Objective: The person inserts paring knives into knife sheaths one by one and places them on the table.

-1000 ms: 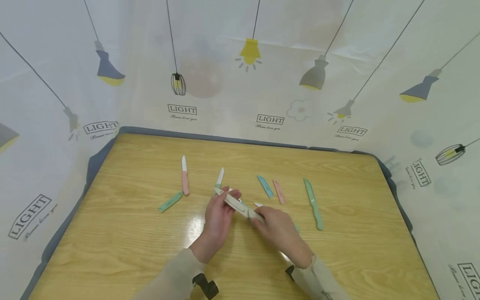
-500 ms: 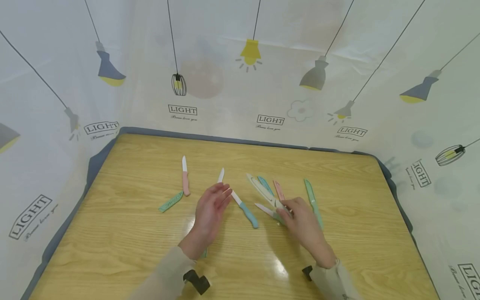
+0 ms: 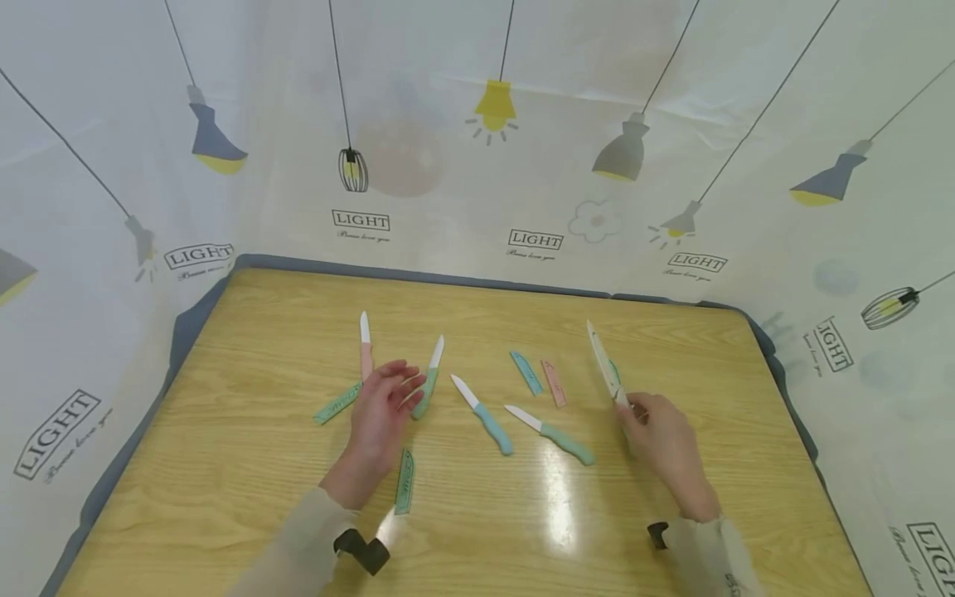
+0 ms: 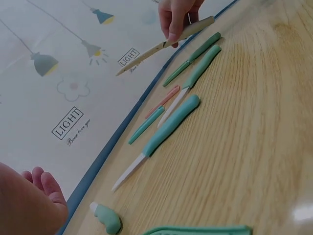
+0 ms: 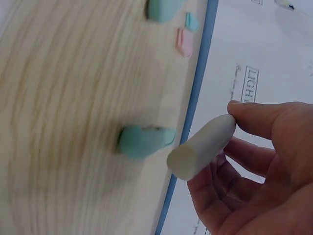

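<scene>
Though aloft, knife (image 3: 604, 363) seemingly within table-edge (image 3: 448, 280)

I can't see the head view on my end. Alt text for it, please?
The right hand holds a cream knife over the right side of a wood-grained table, while the left hand holds nothing. Between them lie a blue-handled knife and a green-handled knife, both unsheathed, with a blue sheath and a pink sheath beyond.

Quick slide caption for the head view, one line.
Right hand holding a cream knife above a wooden table where pastel-handled knives and sheaths lie; left hand empty.
</scene>
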Demonstrator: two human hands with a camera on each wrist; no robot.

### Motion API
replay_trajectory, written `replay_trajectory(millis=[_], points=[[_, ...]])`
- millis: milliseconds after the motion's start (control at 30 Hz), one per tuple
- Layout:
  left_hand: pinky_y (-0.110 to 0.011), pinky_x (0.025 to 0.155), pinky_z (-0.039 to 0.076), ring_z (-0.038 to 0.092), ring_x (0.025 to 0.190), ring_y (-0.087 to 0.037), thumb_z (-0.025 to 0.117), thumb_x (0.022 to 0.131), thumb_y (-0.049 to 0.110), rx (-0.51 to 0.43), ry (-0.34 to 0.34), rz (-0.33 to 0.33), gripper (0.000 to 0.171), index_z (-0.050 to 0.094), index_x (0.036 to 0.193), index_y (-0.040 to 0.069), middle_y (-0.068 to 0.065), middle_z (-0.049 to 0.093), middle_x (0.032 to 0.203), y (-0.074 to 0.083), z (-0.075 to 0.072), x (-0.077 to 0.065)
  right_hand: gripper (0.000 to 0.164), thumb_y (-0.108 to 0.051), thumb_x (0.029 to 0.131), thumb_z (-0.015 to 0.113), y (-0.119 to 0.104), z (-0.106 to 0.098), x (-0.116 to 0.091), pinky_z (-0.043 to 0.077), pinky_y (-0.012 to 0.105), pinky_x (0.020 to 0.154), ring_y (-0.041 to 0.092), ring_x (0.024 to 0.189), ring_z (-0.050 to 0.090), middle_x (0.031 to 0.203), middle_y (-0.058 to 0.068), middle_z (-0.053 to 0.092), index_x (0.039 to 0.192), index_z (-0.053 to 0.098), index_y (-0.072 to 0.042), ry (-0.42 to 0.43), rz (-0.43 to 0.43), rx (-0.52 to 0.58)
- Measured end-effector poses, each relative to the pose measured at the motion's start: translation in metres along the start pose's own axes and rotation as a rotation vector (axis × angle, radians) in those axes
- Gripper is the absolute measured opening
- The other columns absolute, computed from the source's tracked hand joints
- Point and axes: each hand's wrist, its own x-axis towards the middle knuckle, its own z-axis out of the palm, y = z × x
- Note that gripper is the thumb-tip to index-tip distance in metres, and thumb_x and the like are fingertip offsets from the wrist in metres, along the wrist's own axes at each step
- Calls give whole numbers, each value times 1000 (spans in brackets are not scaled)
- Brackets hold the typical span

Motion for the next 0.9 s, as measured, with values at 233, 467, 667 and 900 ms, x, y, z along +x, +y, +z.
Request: replay_trajectory(millis=[233,467,667,900], points=[[-37,101,45,59,100,-21,39,100,3,28,20,29,16,47,114,7,-4,59,103,12,-11,2,57,-43,98,51,21,-7,7,54,43,71,27,88,61,109,21,65,125,59,6,-127,160,-25],[-33,98,47,59,99,-20,38,101,3,31,45,42,16,46,114,5,-4,58,102,23,-21,3,51,-38,98,53,40,-8,12,52,34,58,21,72,58,93,17,66,116,61,10,-179,203,-84],[-33,98,47,58,100,-20,37,101,1,16,83,55,17,47,113,6,-4,58,102,32,-29,3,35,-31,97,54,45,-7,17,44,27,45,16,57,51,70,6,56,95,62,3,-212,244,-119],[-30,93,48,57,99,-20,37,101,0,27,93,102,16,47,113,5,-6,57,104,43,-36,3,35,-29,97,56,45,-9,17,43,27,45,17,56,50,70,6,55,95,61,5,-223,256,-130]])
